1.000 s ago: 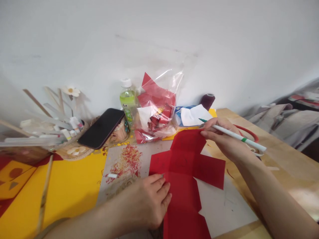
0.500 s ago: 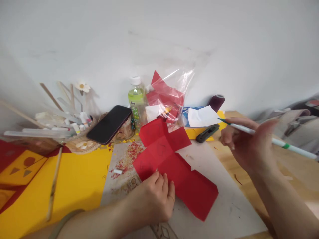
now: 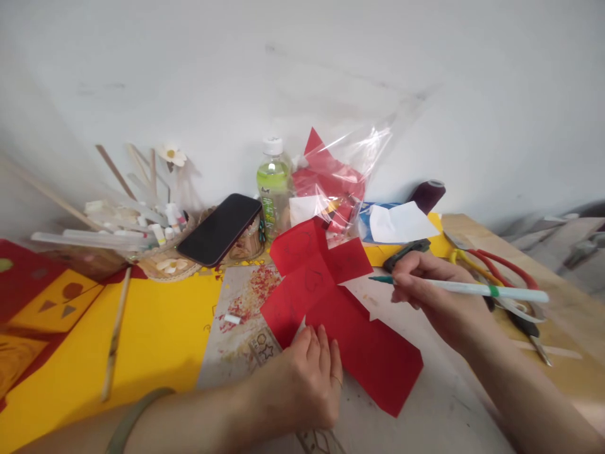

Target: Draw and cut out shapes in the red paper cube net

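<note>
A red paper box cutout (image 3: 378, 359) lies unfolded, with fold lines, flaps and a pencilled heart on one panel. My left hand (image 3: 314, 372) has its bent fingers close together on the near edge, holding the paper down; its thumb is hidden. My right hand (image 3: 439, 299) is closed around a white felt-tip marker (image 3: 472, 288) with a green band. The marker's uncapped teal tip is just right of the cutout's side flap, apparently above the sheet.
A stained white work sheet (image 3: 454, 403) lies underneath. Behind stand a green-labelled bottle (image 3: 273, 189), a phone (image 3: 220, 230) and a clear bag (image 3: 350, 183) of red paper. Scissors (image 3: 510, 271) lie right; yellow paper (image 3: 161, 334) with a thin stick (image 3: 116, 340) lies left.
My right hand has brought the marker left and down, close to the red cutout, uncovering the scissors. My left hand stays on the paper. The view has shifted slightly.
</note>
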Demonstrator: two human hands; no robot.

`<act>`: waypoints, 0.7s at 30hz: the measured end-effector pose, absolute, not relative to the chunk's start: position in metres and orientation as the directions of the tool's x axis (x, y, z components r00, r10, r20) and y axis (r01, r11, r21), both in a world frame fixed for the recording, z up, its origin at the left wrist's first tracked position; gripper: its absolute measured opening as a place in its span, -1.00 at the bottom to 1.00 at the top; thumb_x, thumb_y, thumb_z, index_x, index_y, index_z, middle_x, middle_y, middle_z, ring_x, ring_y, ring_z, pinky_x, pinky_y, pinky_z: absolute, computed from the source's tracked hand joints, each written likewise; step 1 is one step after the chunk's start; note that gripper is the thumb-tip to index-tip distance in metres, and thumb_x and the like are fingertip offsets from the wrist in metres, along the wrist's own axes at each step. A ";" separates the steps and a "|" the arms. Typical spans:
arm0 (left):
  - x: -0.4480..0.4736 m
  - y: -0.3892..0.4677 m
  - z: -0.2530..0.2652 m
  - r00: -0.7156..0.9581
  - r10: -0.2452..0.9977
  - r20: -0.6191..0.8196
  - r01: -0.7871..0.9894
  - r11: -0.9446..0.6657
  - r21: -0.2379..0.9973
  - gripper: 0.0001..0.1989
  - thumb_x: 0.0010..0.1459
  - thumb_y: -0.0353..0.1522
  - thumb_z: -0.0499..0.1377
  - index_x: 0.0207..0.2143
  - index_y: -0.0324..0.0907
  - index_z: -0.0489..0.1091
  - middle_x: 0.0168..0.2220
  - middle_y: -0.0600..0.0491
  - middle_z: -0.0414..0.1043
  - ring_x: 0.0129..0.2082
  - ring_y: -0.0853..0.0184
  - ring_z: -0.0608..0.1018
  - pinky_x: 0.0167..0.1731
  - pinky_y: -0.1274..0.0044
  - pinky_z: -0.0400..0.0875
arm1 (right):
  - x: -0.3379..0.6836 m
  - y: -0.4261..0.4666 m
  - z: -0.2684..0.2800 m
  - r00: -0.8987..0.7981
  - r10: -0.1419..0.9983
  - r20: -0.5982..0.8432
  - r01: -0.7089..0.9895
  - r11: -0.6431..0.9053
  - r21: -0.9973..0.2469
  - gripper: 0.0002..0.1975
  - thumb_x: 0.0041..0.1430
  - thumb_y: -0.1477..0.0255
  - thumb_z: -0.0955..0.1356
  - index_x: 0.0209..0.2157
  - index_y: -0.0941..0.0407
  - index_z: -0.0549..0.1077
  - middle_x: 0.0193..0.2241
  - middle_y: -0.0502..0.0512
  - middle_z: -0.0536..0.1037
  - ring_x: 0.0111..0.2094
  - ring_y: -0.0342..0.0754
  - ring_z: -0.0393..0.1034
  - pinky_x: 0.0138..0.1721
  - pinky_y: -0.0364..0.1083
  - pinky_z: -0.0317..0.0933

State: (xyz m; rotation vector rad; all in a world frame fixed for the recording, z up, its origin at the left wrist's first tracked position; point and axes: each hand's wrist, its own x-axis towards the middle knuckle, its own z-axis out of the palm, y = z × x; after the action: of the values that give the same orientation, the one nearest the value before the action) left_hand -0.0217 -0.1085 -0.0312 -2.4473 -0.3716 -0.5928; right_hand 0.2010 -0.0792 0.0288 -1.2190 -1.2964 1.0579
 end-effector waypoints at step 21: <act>-0.026 -0.120 -0.019 0.916 0.189 0.353 0.353 -0.796 -0.492 -0.68 0.10 -0.42 0.04 -0.25 -0.42 0.54 -0.29 -0.23 0.58 -0.29 0.11 0.63 -0.30 0.39 0.55 | 0.166 -0.079 -0.004 -0.264 0.958 -0.114 0.341 -0.018 -0.940 -0.75 -0.04 0.44 0.34 -0.58 0.06 0.12 -0.64 -0.16 0.15 -0.58 -0.21 -0.06 -0.56 -0.17 -0.11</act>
State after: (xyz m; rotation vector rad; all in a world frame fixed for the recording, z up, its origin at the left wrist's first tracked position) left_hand -0.0261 -0.1199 -0.0186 -2.5049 -0.3870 -0.3863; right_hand 0.1663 -0.0790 -0.0035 -1.3667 -1.6502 1.2906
